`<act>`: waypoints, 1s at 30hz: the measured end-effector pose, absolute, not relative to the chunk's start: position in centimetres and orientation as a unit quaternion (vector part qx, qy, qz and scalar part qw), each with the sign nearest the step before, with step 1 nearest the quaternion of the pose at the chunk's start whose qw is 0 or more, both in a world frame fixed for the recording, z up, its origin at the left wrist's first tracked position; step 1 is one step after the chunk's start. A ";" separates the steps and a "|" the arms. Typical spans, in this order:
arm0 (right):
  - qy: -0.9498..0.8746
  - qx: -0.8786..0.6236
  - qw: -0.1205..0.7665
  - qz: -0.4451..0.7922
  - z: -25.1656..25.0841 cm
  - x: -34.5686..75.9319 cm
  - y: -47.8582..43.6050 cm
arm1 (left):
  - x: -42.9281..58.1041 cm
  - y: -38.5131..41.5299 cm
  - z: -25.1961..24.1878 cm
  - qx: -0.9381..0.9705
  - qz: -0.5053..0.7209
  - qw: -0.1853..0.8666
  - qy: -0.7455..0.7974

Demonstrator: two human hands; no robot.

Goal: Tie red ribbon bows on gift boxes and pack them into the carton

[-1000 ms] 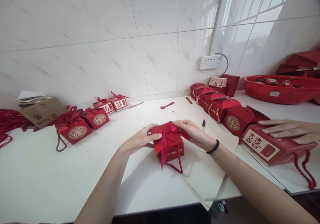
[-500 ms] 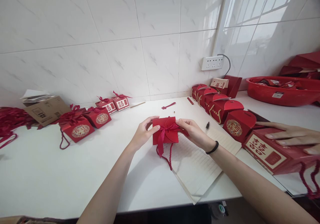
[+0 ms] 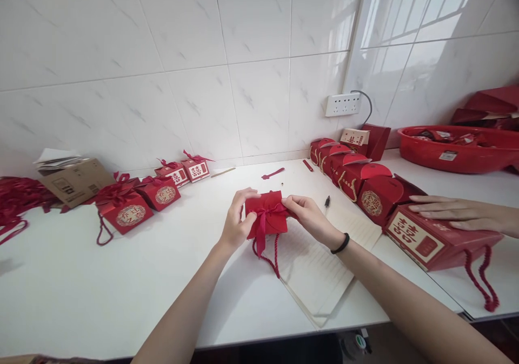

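- Red gift box (image 3: 277,225) is sitting right between your two hands, both touching it; whether it's resting on the table (image 3: 101,293) or being held just above, can't tell.
- Its top is facing you, ribbon bow (image 3: 265,214) lying across it, a tail hanging down the front; rope handle (image 3: 276,261) is dangling below, on your side.
- Your left hand (image 3: 237,223) is grasping the box's left side: thumb pressing near the front, fingers bending around the upper left corner, hand part-curled.
- Your right hand (image 3: 310,218) is gripping the box's right edge beside the bow, thumb and forefinger nearly together; how much is ribbon and how much is card, can't tell. Other fingers are curling under, partly hidden.
- Black band (image 3: 339,244) is circling your right wrist.
- Lined paper (image 3: 324,283) is lying under and in front of your right hand; pen (image 3: 327,202) is lying just beyond it.
- Well right of your right hand, a co-worker's hand (image 3: 454,211) is resting flat, fingers stretched, on a larger red box (image 3: 450,239).
- Bow-tied boxes (image 3: 132,213) are standing well left of your left hand.
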State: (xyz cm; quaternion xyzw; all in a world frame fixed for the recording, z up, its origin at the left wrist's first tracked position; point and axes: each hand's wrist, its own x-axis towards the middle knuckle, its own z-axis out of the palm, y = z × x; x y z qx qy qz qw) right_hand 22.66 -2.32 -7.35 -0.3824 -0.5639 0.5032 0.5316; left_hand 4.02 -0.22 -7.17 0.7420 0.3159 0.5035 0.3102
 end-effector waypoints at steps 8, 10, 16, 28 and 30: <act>-0.562 -0.376 0.535 0.507 -7.5 22.3 -2.4 | 4.8 -1.2 -6.5 0.774 0.470 0.233 0.354; -0.559 -0.369 0.536 0.514 -7.5 22.4 -2.3 | 4.9 -1.3 -6.5 0.777 0.464 0.225 0.361; -0.499 -0.362 0.484 0.620 -6.9 24.0 -2.0 | 4.9 -1.1 -6.7 0.773 0.463 0.222 0.372; -0.664 -0.369 0.303 0.575 -6.1 25.7 -2.4 | 5.0 -1.1 -6.6 0.764 0.465 0.228 0.384; -0.680 -0.381 0.292 0.555 -6.1 25.8 -2.3 | 5.1 -1.1 -6.7 0.762 0.469 0.225 0.386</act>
